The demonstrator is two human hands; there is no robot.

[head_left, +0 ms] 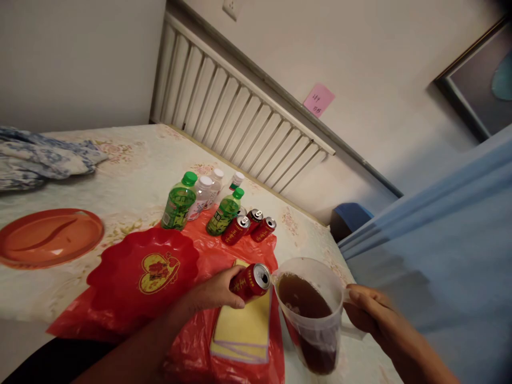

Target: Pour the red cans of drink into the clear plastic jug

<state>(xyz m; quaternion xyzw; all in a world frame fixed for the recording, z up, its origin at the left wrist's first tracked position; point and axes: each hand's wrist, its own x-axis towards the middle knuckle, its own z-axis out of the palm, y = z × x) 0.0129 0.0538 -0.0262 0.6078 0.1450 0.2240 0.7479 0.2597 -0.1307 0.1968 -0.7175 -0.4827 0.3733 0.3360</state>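
My left hand (218,290) is wrapped round a red drink can (248,282), whose open top leans to the right. Folded yellow cloths (242,330) lie below it on a red plastic bag (196,330). With my right hand (370,309) I grip the handle of a clear plastic pitcher (336,336) that holds dark brown liquid. The pitcher tilts toward the can, and its rim is close to the can's mouth; whether they touch I cannot tell. Left of my left hand lies a red scalloped tray (120,266) with a yellow heart print.
Beyond my hands stand green-capped bottles (180,202), white-capped bottles (200,197) and several red cans (237,230). An orange lid (52,234) and a patterned cloth (44,160) lie at left. A radiator (240,106) lines the wall; a blue curtain (432,240) hangs at right.
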